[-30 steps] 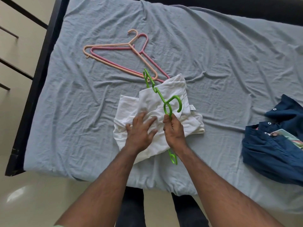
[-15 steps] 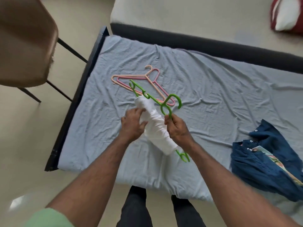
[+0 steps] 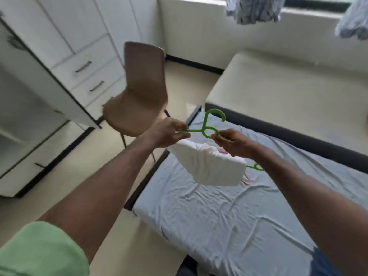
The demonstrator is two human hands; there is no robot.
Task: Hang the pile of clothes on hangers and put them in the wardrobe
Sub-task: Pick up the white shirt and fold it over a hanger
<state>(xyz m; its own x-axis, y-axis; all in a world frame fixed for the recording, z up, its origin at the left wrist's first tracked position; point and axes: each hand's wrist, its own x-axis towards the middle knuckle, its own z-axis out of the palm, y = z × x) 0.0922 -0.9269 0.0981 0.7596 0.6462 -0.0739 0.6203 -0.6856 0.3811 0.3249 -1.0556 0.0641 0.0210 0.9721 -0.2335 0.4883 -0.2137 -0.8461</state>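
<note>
Brown chair (image 3: 139, 92) — beside white wardrobe (image 3: 65, 46).

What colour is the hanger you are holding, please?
Bright green hanger, seen clearly in the head view.

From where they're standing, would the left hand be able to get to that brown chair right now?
Probably not right away. The left hand is busy gripping the green hanger carrying the white garment. The brown chair stands beyond it with only bare floor between, so nothing blocks the way.
</note>
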